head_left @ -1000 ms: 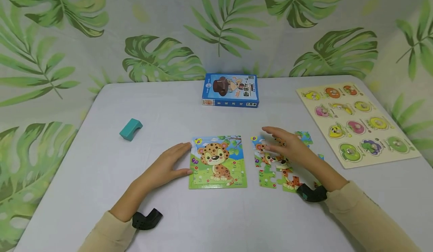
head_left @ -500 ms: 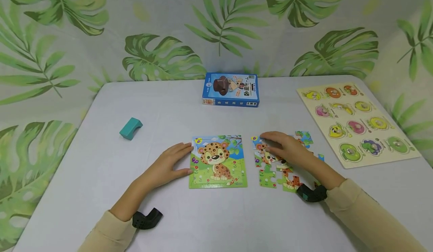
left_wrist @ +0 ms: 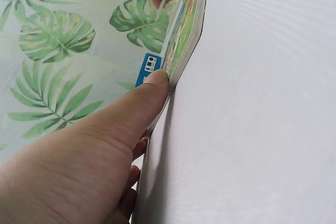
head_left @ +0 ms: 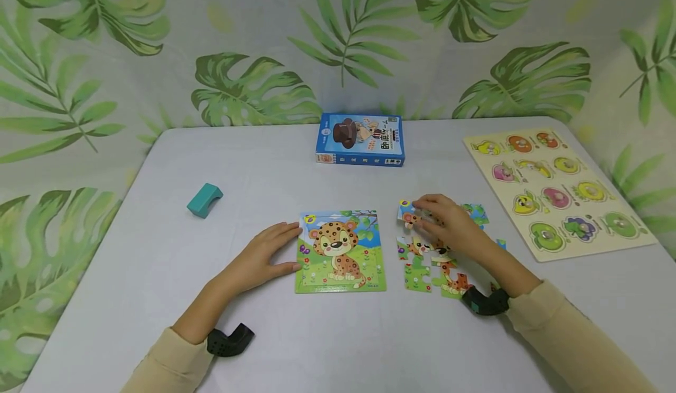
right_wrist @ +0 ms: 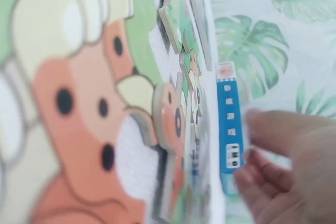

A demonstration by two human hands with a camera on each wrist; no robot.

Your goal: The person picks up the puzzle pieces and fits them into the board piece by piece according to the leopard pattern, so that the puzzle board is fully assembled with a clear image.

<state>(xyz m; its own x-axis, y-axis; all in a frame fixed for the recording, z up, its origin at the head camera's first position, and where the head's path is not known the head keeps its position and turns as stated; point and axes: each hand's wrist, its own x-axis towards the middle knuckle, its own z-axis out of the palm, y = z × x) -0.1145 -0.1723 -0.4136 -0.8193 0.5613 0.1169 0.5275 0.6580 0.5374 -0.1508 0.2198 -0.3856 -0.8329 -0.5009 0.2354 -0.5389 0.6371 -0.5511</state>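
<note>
My right hand (head_left: 454, 226) pinches a jigsaw piece (head_left: 405, 211) by its right side, raised a little off the table. The piece shows blue sky, a yellow patch and part of a leopard's ear. Below that hand lie several loose jigsaw pieces (head_left: 417, 278) with leopard and grass parts, some hidden by the hand. To their left is a square leopard puzzle board (head_left: 343, 252) bearing the whole picture. My left hand (head_left: 259, 258) rests at its left edge, fingers fairly straight; the left wrist view shows the thumb (left_wrist: 152, 85) touching the board's edge.
A blue game box (head_left: 360, 141) lies at the back middle. On the right is a wooden fruit puzzle board (head_left: 560, 196) with knobbed pieces. A teal arch block (head_left: 204, 200) sits at the left. A leaf-patterned cloth (head_left: 359, 47) hangs behind the table.
My right hand first lowered onto the top-left loose piece, then pinched and lifted it slightly up and to the right. My left hand has stayed at the board's edge.
</note>
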